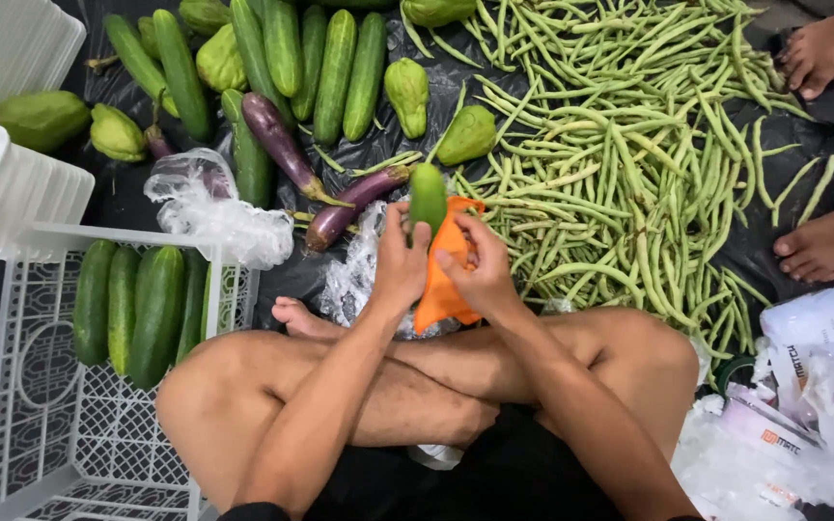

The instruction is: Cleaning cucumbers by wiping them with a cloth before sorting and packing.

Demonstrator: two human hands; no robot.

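The cucumber (428, 196) stands upright in your left hand (400, 265), which is closed around its lower part, above your crossed legs. Your right hand (478, 270) pinches the orange cloth (441, 289) pressed against the cucumber's side. Left of the cucumber, a white crate (26, 405) holds more cucumbers (137, 309). Right of it lies a heap of green beans (629, 145); just behind it, two purple eggplants (282, 145) on black sheeting.
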